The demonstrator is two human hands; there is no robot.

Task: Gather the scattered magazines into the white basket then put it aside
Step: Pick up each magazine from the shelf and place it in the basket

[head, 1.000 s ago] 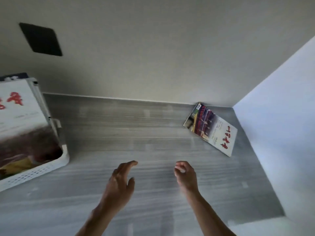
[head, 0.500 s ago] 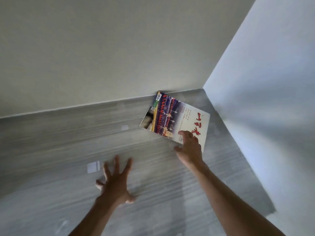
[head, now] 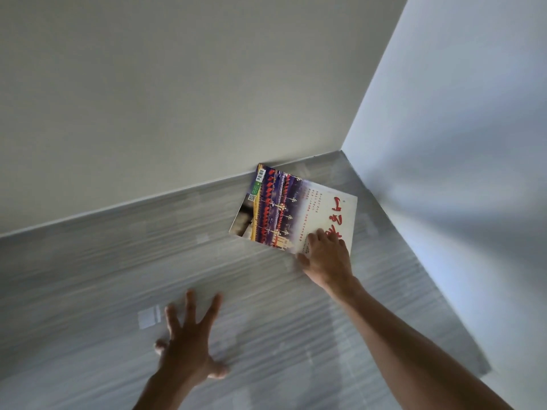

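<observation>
Bracing near-left with the left hand [head: 189, 347], fingers splayed wide and flat on the grey table [head: 88, 291], holding nothing. Further out to the right, resting the right hand [head: 325, 255] on the near corner of the magazine [head: 296, 211], fingers lying on the cover, thumb at the near edge; hard to tell if actually pinching yet. Lying way back in the far right corner, touching the wall. Probably best dragging it nearer first, then hooking the thumb under the edge. No basket in view, so carrying it left afterwards, presumably.
</observation>
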